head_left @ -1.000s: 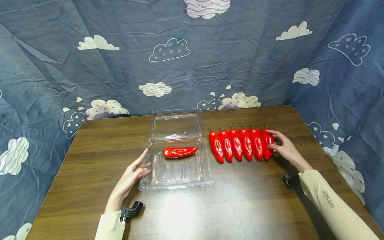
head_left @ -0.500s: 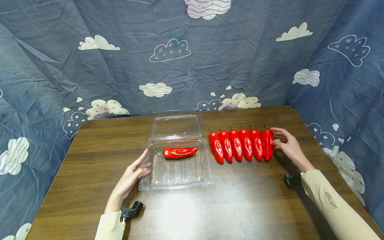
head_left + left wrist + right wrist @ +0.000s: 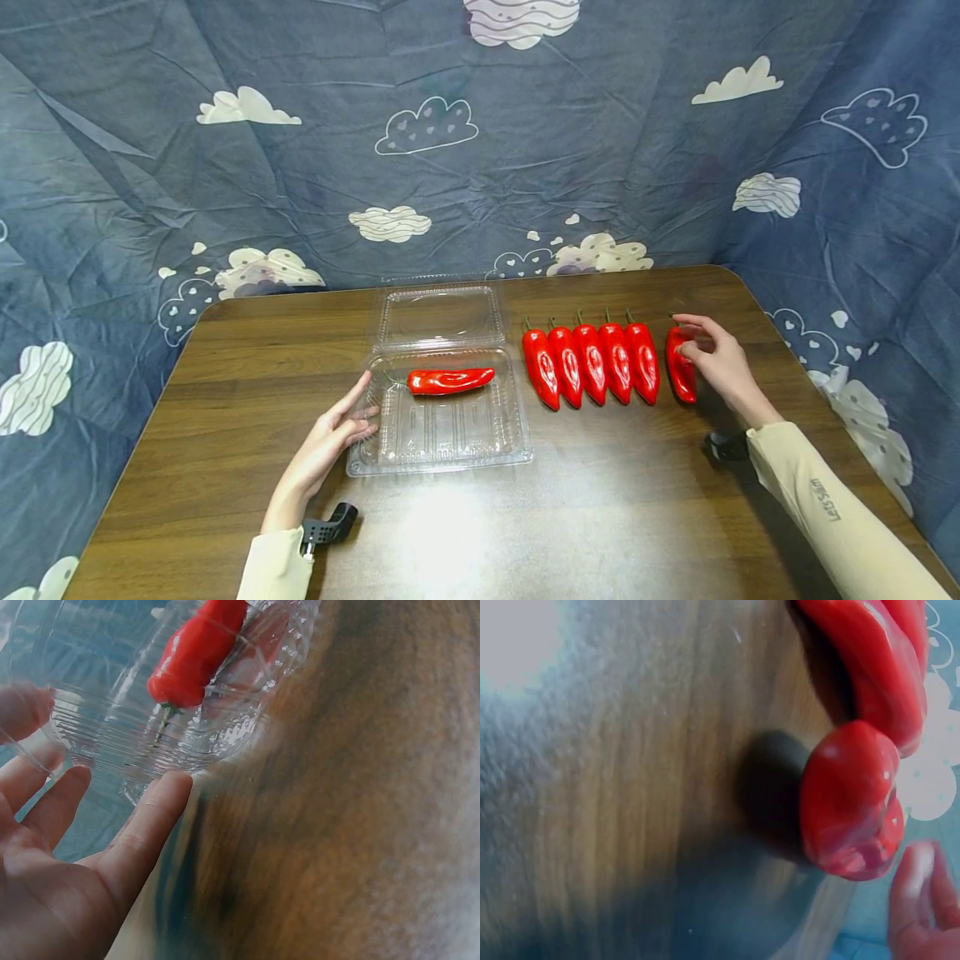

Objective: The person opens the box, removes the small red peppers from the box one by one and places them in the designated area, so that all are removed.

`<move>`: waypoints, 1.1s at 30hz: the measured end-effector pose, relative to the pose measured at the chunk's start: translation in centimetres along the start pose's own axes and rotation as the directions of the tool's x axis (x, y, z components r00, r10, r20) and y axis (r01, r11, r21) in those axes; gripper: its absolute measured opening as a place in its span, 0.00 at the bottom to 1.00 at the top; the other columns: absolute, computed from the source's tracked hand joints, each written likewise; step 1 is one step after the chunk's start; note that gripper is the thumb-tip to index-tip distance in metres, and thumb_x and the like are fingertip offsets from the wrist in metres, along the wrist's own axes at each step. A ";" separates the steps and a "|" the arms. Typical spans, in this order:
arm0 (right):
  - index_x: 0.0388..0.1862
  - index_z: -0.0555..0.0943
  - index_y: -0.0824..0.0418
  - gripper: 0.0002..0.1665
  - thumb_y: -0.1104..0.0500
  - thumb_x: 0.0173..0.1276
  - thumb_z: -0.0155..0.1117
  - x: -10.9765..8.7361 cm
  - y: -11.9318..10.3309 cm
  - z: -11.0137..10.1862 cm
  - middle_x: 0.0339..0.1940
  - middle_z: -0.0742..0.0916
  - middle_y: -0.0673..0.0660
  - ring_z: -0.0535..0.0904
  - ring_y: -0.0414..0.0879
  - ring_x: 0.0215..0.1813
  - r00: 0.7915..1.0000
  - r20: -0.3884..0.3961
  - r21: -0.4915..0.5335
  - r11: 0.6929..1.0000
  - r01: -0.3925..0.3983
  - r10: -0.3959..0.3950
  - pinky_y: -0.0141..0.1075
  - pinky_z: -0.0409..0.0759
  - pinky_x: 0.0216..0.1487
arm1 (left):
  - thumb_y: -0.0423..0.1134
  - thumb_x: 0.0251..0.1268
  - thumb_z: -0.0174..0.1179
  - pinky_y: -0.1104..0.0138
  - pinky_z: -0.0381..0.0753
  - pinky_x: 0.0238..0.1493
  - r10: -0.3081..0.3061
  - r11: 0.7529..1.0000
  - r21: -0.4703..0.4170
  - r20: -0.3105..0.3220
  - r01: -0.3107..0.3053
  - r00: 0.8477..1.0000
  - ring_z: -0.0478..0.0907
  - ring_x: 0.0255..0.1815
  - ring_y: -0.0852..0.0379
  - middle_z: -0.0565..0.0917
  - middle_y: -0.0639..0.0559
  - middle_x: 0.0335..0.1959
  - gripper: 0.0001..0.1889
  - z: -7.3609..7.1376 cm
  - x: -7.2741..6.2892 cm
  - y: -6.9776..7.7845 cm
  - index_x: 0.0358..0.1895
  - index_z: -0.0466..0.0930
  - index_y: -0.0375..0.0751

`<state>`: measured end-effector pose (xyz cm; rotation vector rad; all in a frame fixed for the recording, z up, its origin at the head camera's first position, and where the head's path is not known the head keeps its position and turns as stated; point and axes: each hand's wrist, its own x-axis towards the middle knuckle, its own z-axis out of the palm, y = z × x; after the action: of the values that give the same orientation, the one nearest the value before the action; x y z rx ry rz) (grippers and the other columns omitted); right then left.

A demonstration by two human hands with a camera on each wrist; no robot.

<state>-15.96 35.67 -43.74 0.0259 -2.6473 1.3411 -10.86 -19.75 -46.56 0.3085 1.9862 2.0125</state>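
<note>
A clear plastic clamshell box [image 3: 442, 454] lies with its lid [image 3: 442, 315] folded back. One glossy red pepper [image 3: 450, 381] lies crosswise inside it, stem to the left. My left hand [image 3: 326, 442] rests against the box's left side, fingers extended; in the left wrist view the fingertips [image 3: 176, 784] meet the ribbed wall. To the right, several red peppers [image 3: 592, 365] lie in a row, stems away from me. My right hand [image 3: 720, 367] holds another pepper [image 3: 681, 371] between thumb and fingers, a gap away from that row. The right wrist view shows this pepper [image 3: 849, 802] end-on.
Everything stands on a brown wood-grain table [image 3: 585, 500], with a bright glare near its front. Behind and at both sides hangs a blue cloth [image 3: 315, 167] printed with clouds. A black camera mount [image 3: 330, 525] sits at the left wrist.
The rightmost pepper has come away from the row, to the right, with my right hand. The left hand, the box and the pepper in it have stayed where they were.
</note>
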 end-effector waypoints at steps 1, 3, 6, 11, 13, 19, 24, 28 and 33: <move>0.63 0.71 0.69 0.26 0.70 0.65 0.53 0.0 0.0 0.0 0.54 0.78 0.72 0.75 0.35 0.41 1.000 -0.010 -0.018 1.000 -0.007 0.006 0.19 0.72 0.38 | 0.24 0.66 0.44 0.67 0.72 0.60 -0.001 1.000 -0.001 0.000 0.001 1.000 0.57 0.68 0.34 0.43 0.46 0.77 0.36 0.0 0.0 0.0 0.76 0.45 0.40; 0.63 0.71 0.69 0.26 0.70 0.64 0.53 0.0 0.0 -0.1 0.55 0.78 0.72 0.74 0.40 0.43 0.999 -0.024 -0.043 0.999 -0.026 0.025 0.20 0.71 0.38 | 0.24 0.65 0.44 0.67 0.72 0.60 -0.002 1.000 -0.003 -0.001 0.002 1.000 0.57 0.68 0.34 0.43 0.46 0.77 0.36 0.0 0.0 0.0 0.76 0.46 0.40; 0.64 0.70 0.71 0.27 0.70 0.64 0.52 0.0 0.2 -0.2 0.56 0.76 0.73 0.74 0.51 0.46 0.998 -0.006 -0.034 0.998 -0.059 0.059 0.20 0.73 0.35 | 0.24 0.66 0.44 0.67 0.71 0.60 -0.004 1.000 -0.004 -0.001 0.004 1.000 0.57 0.68 0.34 0.44 0.45 0.77 0.36 0.0 0.0 0.0 0.76 0.46 0.41; 0.65 0.68 0.72 0.28 0.71 0.64 0.51 -0.2 0.4 -0.1 0.58 0.74 0.75 0.72 0.63 0.51 0.994 0.027 -0.013 0.994 -0.107 0.108 0.18 0.73 0.33 | 0.24 0.66 0.44 0.66 0.71 0.60 -0.002 1.000 -0.003 -0.002 0.002 1.000 0.57 0.68 0.34 0.44 0.45 0.77 0.36 0.0 -0.1 0.0 0.76 0.46 0.40; 0.65 0.68 0.72 0.28 0.72 0.64 0.51 -0.2 0.4 0.0 0.59 0.74 0.75 0.71 0.64 0.52 0.993 0.031 -0.015 0.994 -0.111 0.112 0.18 0.72 0.33 | 0.24 0.66 0.44 0.66 0.72 0.60 -0.002 1.000 -0.001 -0.004 0.002 1.000 0.57 0.68 0.34 0.44 0.45 0.77 0.35 0.0 -0.1 0.0 0.76 0.46 0.40; 0.65 0.67 0.72 0.28 0.73 0.64 0.53 -0.2 0.4 0.6 0.59 0.72 0.75 0.71 0.66 0.54 0.992 0.042 0.023 0.992 -0.122 0.121 0.18 0.74 0.34 | 0.24 0.66 0.44 0.68 0.72 0.60 -0.005 1.000 -0.002 -0.006 0.005 1.000 0.57 0.68 0.34 0.44 0.46 0.77 0.36 0.1 0.0 0.1 0.76 0.46 0.42; 0.65 0.67 0.72 0.28 0.73 0.65 0.52 -0.2 0.3 1.3 0.60 0.72 0.75 0.71 0.65 0.54 0.991 0.056 0.059 0.990 -0.128 0.125 0.17 0.75 0.36 | 0.24 0.66 0.44 0.67 0.72 0.60 -0.003 1.000 -0.008 -0.005 0.003 1.000 0.57 0.68 0.34 0.43 0.46 0.77 0.36 0.0 0.0 0.0 0.76 0.46 0.41; 0.65 0.67 0.72 0.28 0.73 0.65 0.51 0.0 0.4 1.5 0.59 0.73 0.74 0.72 0.62 0.53 0.991 0.032 0.057 0.990 -0.129 0.128 0.18 0.75 0.37 | 0.24 0.66 0.44 0.67 0.72 0.60 -0.002 1.000 -0.011 -0.004 0.002 1.000 0.57 0.68 0.34 0.44 0.46 0.77 0.36 0.0 0.0 0.0 0.76 0.46 0.41; 0.65 0.67 0.73 0.27 0.72 0.66 0.49 0.2 0.5 1.6 0.59 0.74 0.73 0.73 0.58 0.50 0.992 0.004 0.081 0.989 -0.127 0.127 0.22 0.79 0.37 | 0.24 0.66 0.44 0.67 0.72 0.60 -0.003 1.000 -0.019 -0.002 0.003 1.000 0.57 0.68 0.34 0.44 0.46 0.77 0.36 0.0 0.0 0.0 0.76 0.46 0.41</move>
<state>-16.40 34.71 -45.04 -0.1346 -2.6316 1.4868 -10.86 -19.76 -46.54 0.2998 1.9660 2.0294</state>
